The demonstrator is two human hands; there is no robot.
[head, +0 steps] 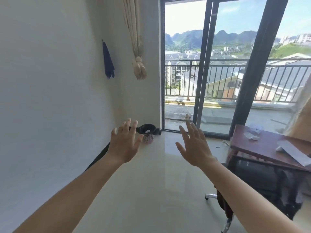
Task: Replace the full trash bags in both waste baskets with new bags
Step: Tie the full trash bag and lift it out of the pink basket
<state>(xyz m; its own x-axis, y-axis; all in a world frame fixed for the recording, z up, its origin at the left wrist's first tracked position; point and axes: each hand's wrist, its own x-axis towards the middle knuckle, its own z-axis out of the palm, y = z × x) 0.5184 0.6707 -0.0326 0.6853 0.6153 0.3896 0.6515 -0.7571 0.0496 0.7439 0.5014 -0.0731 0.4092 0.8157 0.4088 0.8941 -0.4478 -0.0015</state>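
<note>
Both hands are empty and spread wide, fingers straight, palms facing away from the person. The left hand (125, 145) and right hand (193, 145) are stretched forward at the same height, which reads as a reach toward the work ahead and not a grip on anything.

The basket (148, 137) stands on the floor (151, 182) in the far corner, where the white wall meets the glass door (183, 64). A black bag (148, 128) is folded over its rim, probably to keep the liner from slipping in, and something pale lies inside. In the view the left fingertips overlap the bag's edge, but the basket seems well apart from them. No second basket and no new bags are in view.

At the right stands a desk (262, 148) with papers on it and a chair (255, 180) tucked in at its near edge.

The task looks barely begun.
</note>
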